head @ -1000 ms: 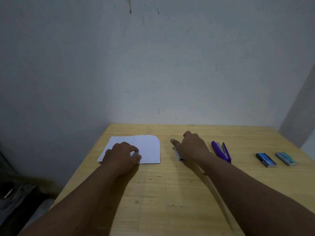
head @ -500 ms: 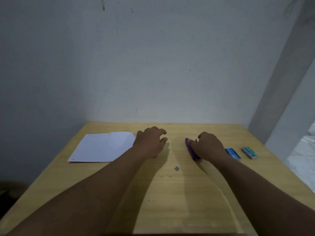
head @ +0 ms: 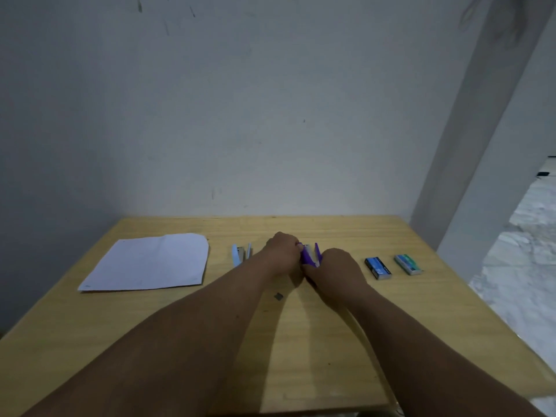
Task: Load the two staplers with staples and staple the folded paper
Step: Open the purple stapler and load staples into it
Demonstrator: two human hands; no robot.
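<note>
Both your hands are on the purple stapler [head: 310, 256], centre frame.
Your left hand [head: 282, 251] grips its far end, your right hand [head: 337, 270] curls round the near end; its open top shows between your fingers.

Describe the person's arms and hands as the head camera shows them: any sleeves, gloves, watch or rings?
Both forearms are bare to the frame's bottom edge, with no sleeves in view. The left hand and right hand wear no gloves. No watch, bracelet or ring shows, though the dim light could hide small details.

Matt wooden table [head: 436, 311], glossy plastic stapler [head: 307, 256]
</note>
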